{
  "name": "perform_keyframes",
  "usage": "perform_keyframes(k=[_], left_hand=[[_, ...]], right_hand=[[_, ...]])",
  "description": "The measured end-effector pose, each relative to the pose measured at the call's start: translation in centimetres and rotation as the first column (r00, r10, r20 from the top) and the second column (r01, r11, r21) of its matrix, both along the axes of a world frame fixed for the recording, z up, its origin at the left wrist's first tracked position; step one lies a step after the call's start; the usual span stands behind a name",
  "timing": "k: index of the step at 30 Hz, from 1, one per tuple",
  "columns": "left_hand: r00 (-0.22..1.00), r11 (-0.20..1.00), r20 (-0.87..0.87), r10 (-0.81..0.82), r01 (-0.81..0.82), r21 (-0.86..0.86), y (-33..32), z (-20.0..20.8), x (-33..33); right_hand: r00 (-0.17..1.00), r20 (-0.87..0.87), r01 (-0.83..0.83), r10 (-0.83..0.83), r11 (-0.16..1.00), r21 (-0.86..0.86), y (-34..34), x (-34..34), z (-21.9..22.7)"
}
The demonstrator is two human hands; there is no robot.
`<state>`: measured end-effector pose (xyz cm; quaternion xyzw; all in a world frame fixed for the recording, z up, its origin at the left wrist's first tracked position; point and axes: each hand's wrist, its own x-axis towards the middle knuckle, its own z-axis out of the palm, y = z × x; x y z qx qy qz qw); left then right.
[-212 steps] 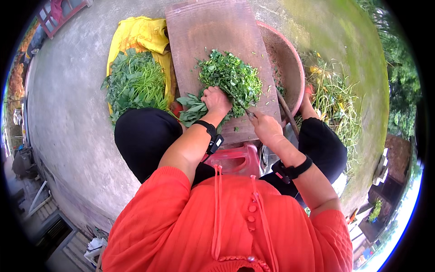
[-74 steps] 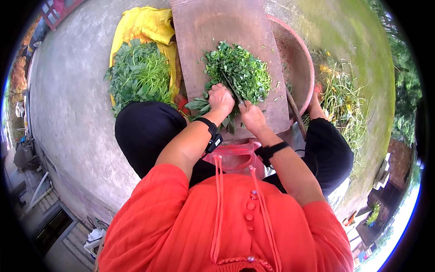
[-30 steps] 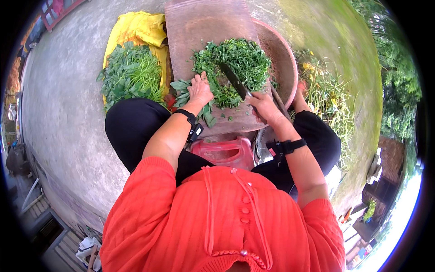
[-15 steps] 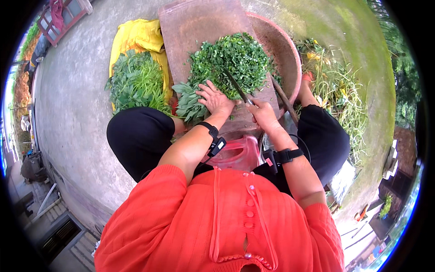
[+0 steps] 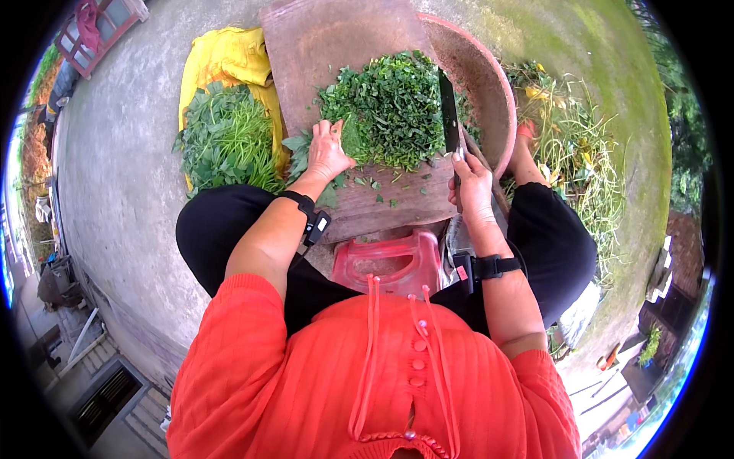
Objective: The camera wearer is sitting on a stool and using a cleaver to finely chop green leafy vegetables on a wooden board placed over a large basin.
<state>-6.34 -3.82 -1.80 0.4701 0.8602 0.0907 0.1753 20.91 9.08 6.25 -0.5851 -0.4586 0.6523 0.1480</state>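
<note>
Chopped greens (image 5: 390, 111) lie on the board (image 5: 340, 42), the knife (image 5: 448, 107) to their right. Leafy greens (image 5: 229, 141) on a sack (image 5: 225, 55) lie left of the board; a basin (image 5: 501, 88) stands right, partly beneath it, stalks (image 5: 585, 164) beyond; a stool (image 5: 382, 246) stands nearest.

Knife (image 5: 449, 107): one, in right hand (image 5: 475, 182). Board (image 5: 344, 30): one, beneath left hand (image 5: 329, 153). Chopped pile (image 5: 390, 107): one, right of left hand. Basin (image 5: 478, 69): one, beyond right hand. Wrist straps (image 5: 497, 266): two, one behind each hand.
</note>
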Motion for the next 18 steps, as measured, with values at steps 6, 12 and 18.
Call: perform_keyframes(k=[6, 12, 18], left_hand=[[0.98, 0.991, -0.149, -0.131, 0.124, -0.053, 2.6, 2.0, -2.3], [0.98, 0.989, -0.136, -0.142, 0.136, -0.057, 2.8, -0.2, -2.3], [0.995, 0.996, 0.044, 0.09, -0.091, 0.016, 2.5, 1.0, -1.9]], right_hand=[[0.983, 0.055, 0.177, -0.175, 0.983, -0.042, 1.3, 0.7, -0.6], [0.993, 0.095, 0.068, -0.065, 0.997, -0.028, 0.6, 0.3, -2.6], [0.926, 0.253, -0.324, 0.281, 0.935, 0.145, -1.8, -0.7, -2.8]])
